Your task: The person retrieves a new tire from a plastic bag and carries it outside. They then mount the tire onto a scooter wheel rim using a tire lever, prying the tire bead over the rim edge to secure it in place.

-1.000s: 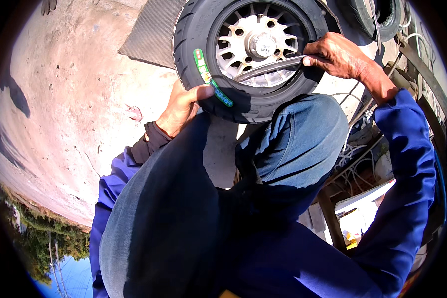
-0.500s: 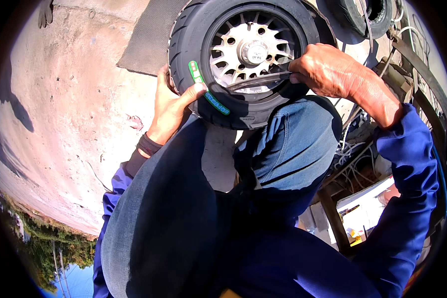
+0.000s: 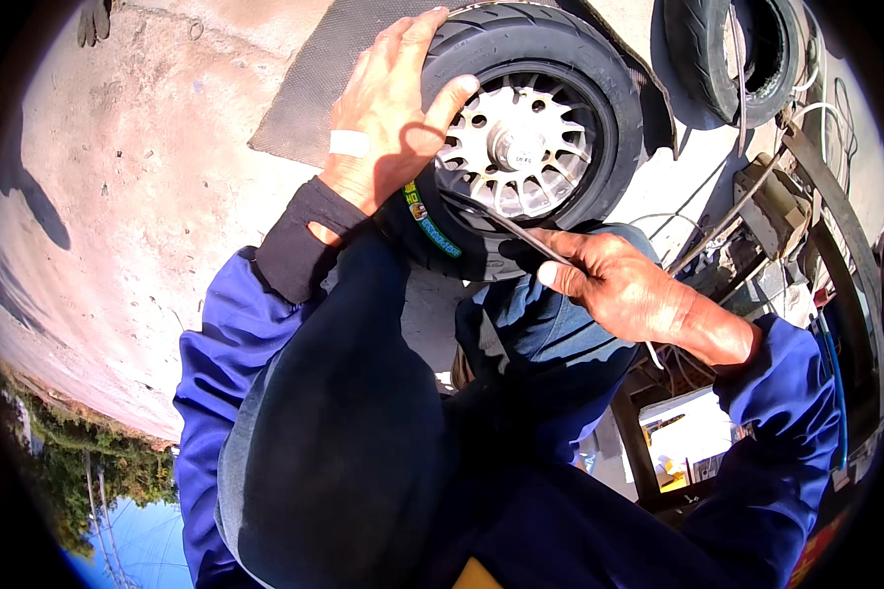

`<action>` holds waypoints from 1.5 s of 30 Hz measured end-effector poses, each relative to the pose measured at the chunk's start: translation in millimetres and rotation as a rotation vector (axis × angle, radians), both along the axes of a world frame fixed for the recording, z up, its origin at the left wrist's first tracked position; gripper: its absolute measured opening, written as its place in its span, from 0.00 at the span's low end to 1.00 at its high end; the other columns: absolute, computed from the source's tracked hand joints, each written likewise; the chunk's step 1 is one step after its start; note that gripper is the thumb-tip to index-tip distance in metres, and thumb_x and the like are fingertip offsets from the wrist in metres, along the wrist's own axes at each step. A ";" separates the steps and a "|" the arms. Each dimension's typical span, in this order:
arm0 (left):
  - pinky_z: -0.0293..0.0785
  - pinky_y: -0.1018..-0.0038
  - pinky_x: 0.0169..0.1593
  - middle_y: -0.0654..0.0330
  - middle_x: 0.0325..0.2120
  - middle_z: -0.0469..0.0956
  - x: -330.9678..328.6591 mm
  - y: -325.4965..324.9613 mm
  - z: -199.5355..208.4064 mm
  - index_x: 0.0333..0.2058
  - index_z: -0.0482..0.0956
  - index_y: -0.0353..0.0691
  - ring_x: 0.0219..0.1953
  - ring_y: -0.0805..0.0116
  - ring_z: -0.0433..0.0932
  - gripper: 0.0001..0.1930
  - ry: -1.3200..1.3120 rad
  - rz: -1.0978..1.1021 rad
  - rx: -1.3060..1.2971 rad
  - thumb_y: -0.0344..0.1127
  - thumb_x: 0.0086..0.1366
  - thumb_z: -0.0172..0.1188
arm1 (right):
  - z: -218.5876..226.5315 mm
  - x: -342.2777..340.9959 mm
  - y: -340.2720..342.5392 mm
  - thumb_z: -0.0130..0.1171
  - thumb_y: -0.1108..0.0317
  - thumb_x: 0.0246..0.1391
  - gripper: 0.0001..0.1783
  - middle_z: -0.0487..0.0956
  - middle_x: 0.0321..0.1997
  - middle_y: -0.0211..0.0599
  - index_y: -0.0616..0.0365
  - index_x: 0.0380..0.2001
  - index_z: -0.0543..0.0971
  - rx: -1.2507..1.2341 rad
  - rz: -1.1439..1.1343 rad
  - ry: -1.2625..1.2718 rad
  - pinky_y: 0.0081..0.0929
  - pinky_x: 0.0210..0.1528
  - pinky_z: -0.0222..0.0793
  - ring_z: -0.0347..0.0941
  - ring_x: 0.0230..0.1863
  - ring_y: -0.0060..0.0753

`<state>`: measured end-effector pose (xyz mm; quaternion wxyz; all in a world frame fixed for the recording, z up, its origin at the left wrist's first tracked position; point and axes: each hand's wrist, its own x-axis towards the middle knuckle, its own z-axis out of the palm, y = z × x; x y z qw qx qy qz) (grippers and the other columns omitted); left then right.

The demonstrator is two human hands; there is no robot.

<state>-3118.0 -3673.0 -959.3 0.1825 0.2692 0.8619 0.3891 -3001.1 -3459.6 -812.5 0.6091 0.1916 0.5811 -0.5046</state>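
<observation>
A black tire [image 3: 621, 147] fitted on a silver spoked wheel rim [image 3: 517, 149] lies in front of me, its near side close to my knees. My left hand [image 3: 388, 118] rests on the tire's left side with its fingers stretched out over the tread and its thumb on the sidewall. In my right hand [image 3: 614, 285] is a slim metal tire lever [image 3: 509, 224]. The lever's far end reaches the near edge of the rim, where the tire meets it; the exact tip is in shadow. A colored sticker [image 3: 432, 231] curves along the sidewall.
Under the wheel lies a dark textured mat [image 3: 304, 98] on concrete ground [image 3: 147, 216]. Another tire [image 3: 688, 59] with a long bar across it stands at the far right. Metal frame pieces [image 3: 840, 226] and cables crowd the right side. A dark glove [image 3: 94, 22] lies far left.
My left hand has moved from the tire's lower left up onto its upper left. My right hand has come nearer with the lever, which now slants from the rim down to the right.
</observation>
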 end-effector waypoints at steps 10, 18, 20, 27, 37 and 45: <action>0.74 0.60 0.63 0.44 0.58 0.75 0.7 -7.4 -0.9 0.65 0.69 0.38 0.60 0.47 0.77 0.33 -0.107 0.042 0.091 0.43 0.65 0.68 | -29.4 -24.5 98.3 0.52 0.62 0.72 0.14 0.76 0.22 0.41 0.60 0.49 0.80 0.166 0.478 0.168 0.37 0.34 0.72 0.76 0.26 0.40; 0.70 0.60 0.67 0.38 0.59 0.70 15.5 -31.3 -5.4 0.65 0.64 0.30 0.63 0.48 0.73 0.41 -0.193 0.116 0.184 0.44 0.60 0.74 | -27.9 -4.2 73.3 0.55 0.61 0.69 0.12 0.80 0.24 0.51 0.59 0.40 0.77 0.413 0.730 0.673 0.49 0.39 0.76 0.81 0.34 0.58; 0.70 0.60 0.66 0.37 0.59 0.69 36.2 -42.0 -5.9 0.67 0.60 0.29 0.63 0.46 0.72 0.50 -0.274 0.255 0.141 0.52 0.56 0.78 | -40.1 1.3 77.0 0.55 0.60 0.68 0.12 0.80 0.25 0.50 0.58 0.37 0.78 0.414 0.736 0.798 0.49 0.39 0.76 0.81 0.34 0.57; 0.68 0.67 0.66 0.55 0.58 0.75 107.9 -79.7 21.7 0.67 0.64 0.33 0.60 0.63 0.74 0.38 -1.329 0.506 0.543 0.39 0.63 0.73 | -48.0 -6.5 83.9 0.58 0.60 0.66 0.13 0.82 0.29 0.47 0.58 0.35 0.82 0.369 0.788 0.748 0.46 0.37 0.75 0.81 0.35 0.55; 0.70 0.67 0.65 0.54 0.56 0.78 109.8 -83.5 10.3 0.65 0.67 0.31 0.58 0.62 0.77 0.35 -1.471 0.538 0.668 0.34 0.62 0.70 | -84.7 -17.8 89.0 0.59 0.56 0.65 0.15 0.81 0.27 0.49 0.57 0.36 0.83 0.264 0.798 0.834 0.48 0.40 0.75 0.80 0.36 0.56; 0.70 0.66 0.65 0.53 0.57 0.78 106.9 -80.1 13.2 0.65 0.67 0.31 0.59 0.61 0.77 0.37 -1.477 0.559 0.663 0.37 0.60 0.71 | -91.1 -19.3 77.3 0.59 0.57 0.65 0.14 0.82 0.27 0.49 0.57 0.37 0.83 0.240 0.822 0.831 0.48 0.40 0.76 0.80 0.36 0.57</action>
